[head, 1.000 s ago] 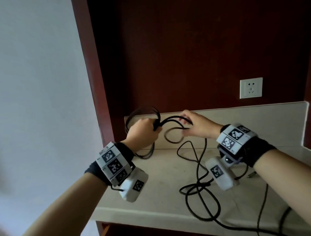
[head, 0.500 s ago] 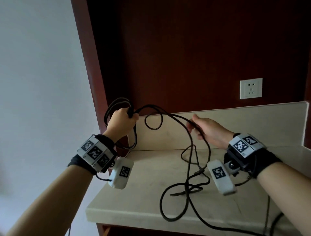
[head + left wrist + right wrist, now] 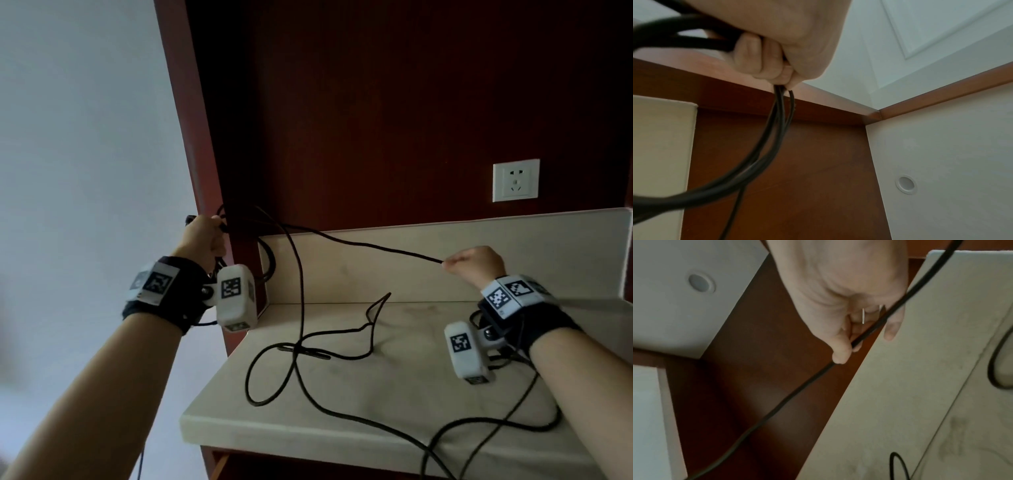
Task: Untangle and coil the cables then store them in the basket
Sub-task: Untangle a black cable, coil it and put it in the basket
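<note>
The left hand (image 3: 202,236) is raised beside the dark red cabinet post (image 3: 212,171), fingers curled tight round a bundle of black cable (image 3: 359,245) loops. In the left wrist view the fingers (image 3: 756,53) close on several strands, which hang down below the fist in a shared curve (image 3: 760,146).

From that fist one strand runs nearly taut across to the right hand (image 3: 474,265), held above the back of the counter (image 3: 394,394). The right hand pinches it between thumb and curled fingers — the right wrist view shows the thumb (image 3: 840,350) pressed on the cable (image 3: 797,389), the other fingers folded in behind it.

The rest of the cable lies loose on the pale stone counter: a second strand drops from the left hand to a crossing of loops near the middle (image 3: 301,349), one loop reaches the front edge, and more cable trails off towards the right under the right forearm. Whether this is one cable or several cannot be told.

A white wall socket (image 3: 516,180) sits on the dark panel above the counter's upstand — well apart from both hands.
</note>
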Motion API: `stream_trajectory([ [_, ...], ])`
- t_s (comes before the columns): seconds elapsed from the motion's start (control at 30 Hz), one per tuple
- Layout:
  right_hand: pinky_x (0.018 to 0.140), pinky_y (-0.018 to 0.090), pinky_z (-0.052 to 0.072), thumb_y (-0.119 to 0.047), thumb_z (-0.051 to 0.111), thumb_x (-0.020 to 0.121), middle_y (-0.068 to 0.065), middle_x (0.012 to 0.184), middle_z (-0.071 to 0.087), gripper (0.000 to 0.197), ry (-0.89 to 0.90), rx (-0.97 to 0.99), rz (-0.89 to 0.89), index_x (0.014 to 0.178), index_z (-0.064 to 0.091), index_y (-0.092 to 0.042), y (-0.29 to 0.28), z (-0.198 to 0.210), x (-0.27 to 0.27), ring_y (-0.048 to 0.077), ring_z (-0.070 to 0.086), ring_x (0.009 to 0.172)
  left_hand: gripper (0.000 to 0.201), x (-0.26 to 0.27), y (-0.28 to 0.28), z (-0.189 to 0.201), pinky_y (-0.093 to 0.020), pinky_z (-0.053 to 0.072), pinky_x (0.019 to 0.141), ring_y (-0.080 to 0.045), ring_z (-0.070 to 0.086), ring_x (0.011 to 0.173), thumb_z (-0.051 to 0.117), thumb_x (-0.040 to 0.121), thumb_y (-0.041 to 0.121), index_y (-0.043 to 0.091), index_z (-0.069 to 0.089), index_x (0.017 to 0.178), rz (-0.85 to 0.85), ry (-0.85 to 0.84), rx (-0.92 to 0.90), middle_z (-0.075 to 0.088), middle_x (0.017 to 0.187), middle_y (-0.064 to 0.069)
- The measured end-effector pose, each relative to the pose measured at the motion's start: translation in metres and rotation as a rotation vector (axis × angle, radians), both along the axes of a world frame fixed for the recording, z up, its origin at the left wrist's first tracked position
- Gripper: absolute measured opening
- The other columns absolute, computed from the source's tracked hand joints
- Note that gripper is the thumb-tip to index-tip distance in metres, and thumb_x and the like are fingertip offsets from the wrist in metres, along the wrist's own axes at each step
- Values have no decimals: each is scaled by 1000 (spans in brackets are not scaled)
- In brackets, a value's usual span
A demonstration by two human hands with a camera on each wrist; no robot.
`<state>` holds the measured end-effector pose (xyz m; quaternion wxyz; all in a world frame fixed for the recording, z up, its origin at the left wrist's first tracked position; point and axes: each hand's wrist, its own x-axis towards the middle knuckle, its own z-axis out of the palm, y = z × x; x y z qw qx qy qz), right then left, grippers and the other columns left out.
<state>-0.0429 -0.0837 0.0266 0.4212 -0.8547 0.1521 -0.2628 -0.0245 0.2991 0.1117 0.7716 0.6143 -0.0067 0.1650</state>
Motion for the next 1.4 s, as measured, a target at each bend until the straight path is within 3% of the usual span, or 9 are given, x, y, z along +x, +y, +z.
stream_trajectory([
  [0.27, 89, 29, 43, -10, 60, 88, 17, 115, 65, 21, 144, -25, -48, 102, 68, 2, 2, 3, 4, 32, 58, 109, 33, -8, -25, 2, -12, 14, 29, -2, 18, 26, 30, 99, 7, 14, 42, 69, -82, -45, 285, 25, 34, 12],
  [0.37, 95, 30, 39, -7, 55, 87, 18, 131, 54, 36, 132, -124, 14, 122, 57, 3, 18, 19, 5, 31, 50, 120, 29, -18, -43, 12, -11, 16, 31, -3, 20, 28, 38, 97, 9, 13, 46, 70, -99, -98, 414, 26, 35, 12],
  [0.67, 107, 29, 23, -30, 67, 85, 3, 154, 19, 88, -97, 60, 614, 149, 10, -15, 128, 52, -17, 18, 20, 141, 29, -41, -90, 37, -11, 16, 34, -3, 20, 29, 42, 96, 11, 14, 48, 68, -203, -241, 486, 26, 36, 12],
  [0.73, 102, 27, 32, -25, 68, 85, 8, 139, 44, 72, -104, 124, 605, 143, 28, -10, 132, 50, -12, 20, 42, 129, 28, -46, -93, 40, -11, 17, 34, -3, 20, 29, 41, 97, 11, 14, 48, 69, -233, -263, 481, 26, 36, 12],
  [0.8, 92, 27, 47, -13, 62, 88, 12, 100, 63, 20, -145, 131, 613, 106, 59, -5, 130, 47, -8, 19, 62, 89, 28, -48, -89, 44, -10, 17, 34, -3, 20, 30, 41, 97, 11, 14, 48, 70, -234, -285, 438, 26, 36, 13],
  [0.93, 59, 19, 46, -10, 46, 96, 0, 59, 41, 20, -82, 180, 766, 81, 59, -12, 112, 29, -1, 5, 42, 46, 29, -40, -65, 50, -10, 16, 33, -2, 20, 28, 37, 97, 10, 16, 46, 70, -138, -275, 245, 26, 36, 13],
  [1.13, 47, 9, 35, -12, 36, 101, -3, 58, 36, 28, 240, 101, 872, 79, 52, -9, 73, 8, -14, 3, 39, 46, 31, -15, -14, 55, -17, 20, 33, -3, 24, 26, 35, 97, 9, 16, 36, 67, 103, -200, 80, 30, 39, 6],
  [1.27, 62, 22, 37, -14, 38, 100, -3, 63, 46, 27, -18, -227, 594, 77, 54, -15, 60, 22, -6, 15, 46, 67, 32, 2, 1, 43, -13, 19, 30, -3, 25, 25, 37, 97, 10, 17, 33, 66, 178, -135, 111, 30, 39, 5],
  [1.4, 48, 13, 35, -17, 45, 97, -1, 66, 56, 23, -362, -129, 343, 82, 61, -9, 60, 52, 2, 16, 50, 60, 35, -4, -16, 27, -9, 14, 28, -1, 20, 21, 33, 99, 6, 12, 38, 65, -17, 1, 286, 26, 29, 10],
])
